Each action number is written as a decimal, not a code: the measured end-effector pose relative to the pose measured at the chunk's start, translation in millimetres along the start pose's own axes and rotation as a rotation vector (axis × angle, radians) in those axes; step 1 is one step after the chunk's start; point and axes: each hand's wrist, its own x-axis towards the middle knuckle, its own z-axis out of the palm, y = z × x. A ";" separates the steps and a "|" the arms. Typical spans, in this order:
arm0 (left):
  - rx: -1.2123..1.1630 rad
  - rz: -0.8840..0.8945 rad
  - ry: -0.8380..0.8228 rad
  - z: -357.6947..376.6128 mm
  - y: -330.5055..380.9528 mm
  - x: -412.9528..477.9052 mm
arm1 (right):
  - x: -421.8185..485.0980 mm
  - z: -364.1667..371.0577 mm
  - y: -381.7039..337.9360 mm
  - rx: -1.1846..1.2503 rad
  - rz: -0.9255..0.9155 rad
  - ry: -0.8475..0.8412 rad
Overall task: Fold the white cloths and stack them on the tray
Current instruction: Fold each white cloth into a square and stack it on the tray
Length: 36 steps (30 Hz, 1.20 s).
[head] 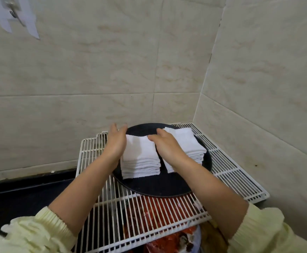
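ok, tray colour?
Black. The tray shows best in the head view, its only view.

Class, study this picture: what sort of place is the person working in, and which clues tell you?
Probably a kitchen or scullery corner: glossy beige wall tiles meet at a corner, a white wire rack sits beside a black counter, and a round black tray holds folded white cloths.
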 end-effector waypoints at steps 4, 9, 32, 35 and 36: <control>-0.011 0.068 -0.102 20.5 25.0 -8.5 | 12.9 -42.5 -7.4 0.089 -0.047 0.117; -0.139 -0.058 -0.277 65.9 17.4 -21.8 | 28.6 -94.3 17.7 0.152 0.017 0.293; -0.235 -0.291 -0.266 119.8 -16.0 -41.1 | 42.8 -106.6 95.5 0.437 0.188 -0.094; -0.187 -0.275 -0.230 120.9 -11.8 -43.2 | 39.6 -112.3 87.9 0.210 0.097 -0.018; -0.135 -0.228 -0.226 121.9 -8.8 -44.3 | 39.2 -114.1 85.1 0.135 0.040 0.027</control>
